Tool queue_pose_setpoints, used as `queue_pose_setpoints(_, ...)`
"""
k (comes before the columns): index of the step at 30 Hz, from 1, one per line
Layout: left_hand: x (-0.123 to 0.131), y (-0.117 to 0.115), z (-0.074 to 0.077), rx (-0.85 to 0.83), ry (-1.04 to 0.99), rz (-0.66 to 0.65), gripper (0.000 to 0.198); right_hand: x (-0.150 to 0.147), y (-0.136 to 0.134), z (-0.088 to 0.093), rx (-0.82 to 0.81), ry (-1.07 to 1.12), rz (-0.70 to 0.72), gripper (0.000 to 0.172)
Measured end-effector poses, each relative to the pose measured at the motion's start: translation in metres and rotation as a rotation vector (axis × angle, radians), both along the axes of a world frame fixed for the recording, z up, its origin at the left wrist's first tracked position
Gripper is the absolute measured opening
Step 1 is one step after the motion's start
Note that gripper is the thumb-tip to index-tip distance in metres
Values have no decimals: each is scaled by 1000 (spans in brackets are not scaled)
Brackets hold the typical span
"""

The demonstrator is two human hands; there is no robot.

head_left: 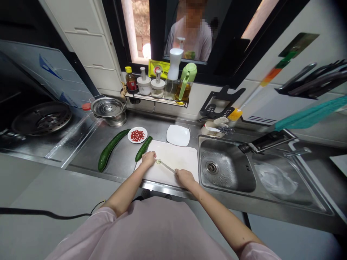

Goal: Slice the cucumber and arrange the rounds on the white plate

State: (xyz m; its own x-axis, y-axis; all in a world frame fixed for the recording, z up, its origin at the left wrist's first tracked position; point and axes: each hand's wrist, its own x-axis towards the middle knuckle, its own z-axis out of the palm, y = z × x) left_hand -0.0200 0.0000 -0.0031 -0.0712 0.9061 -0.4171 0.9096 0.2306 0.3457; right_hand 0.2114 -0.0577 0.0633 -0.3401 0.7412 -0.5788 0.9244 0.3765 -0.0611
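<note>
My right hand (186,178) is closed around the handle of a knife (168,167), whose blade points left across the white cutting board (184,155). At the knife's tip lies a thin, pale slice with a green rim (158,161). My left hand (148,159) rests at the board's left side with its fingers curled, close to that slice; what is under the fingers is hidden. Just left of this hand, a shorter green cucumber (143,148) lies slantwise by the board's edge. Farther left is a long, curved green cucumber (111,150) on the steel counter.
Behind the board stand a small plate of chopped red pieces (137,135) and a white square plate (178,135). A sink (227,166) adjoins the right side. A lidded steel pot (108,110) and a stove burner (42,117) are left; a condiment shelf (157,98) hangs behind.
</note>
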Motion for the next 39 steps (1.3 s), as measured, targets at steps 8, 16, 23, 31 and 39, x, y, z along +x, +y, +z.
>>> queue_pose_setpoints(8,0,0,1,-1,0,-2,16,5,-3,-5,15,-5,8,29)
queue_pose_setpoints(16,1,-1,1,12,1,1,15,8,-4,-3,-1,-8,-4,32)
queue_pose_setpoints(23,0,0,-2,2,-3,11,16,11,-6,-1,2,-11,0,30)
queue_pose_setpoints(31,3,-4,2,5,10,-8,15,13,-8,-3,3,-12,-8,31)
queue_pose_setpoints(39,5,-8,4,0,19,-23,16,20,-13,-8,20,-7,-15,31)
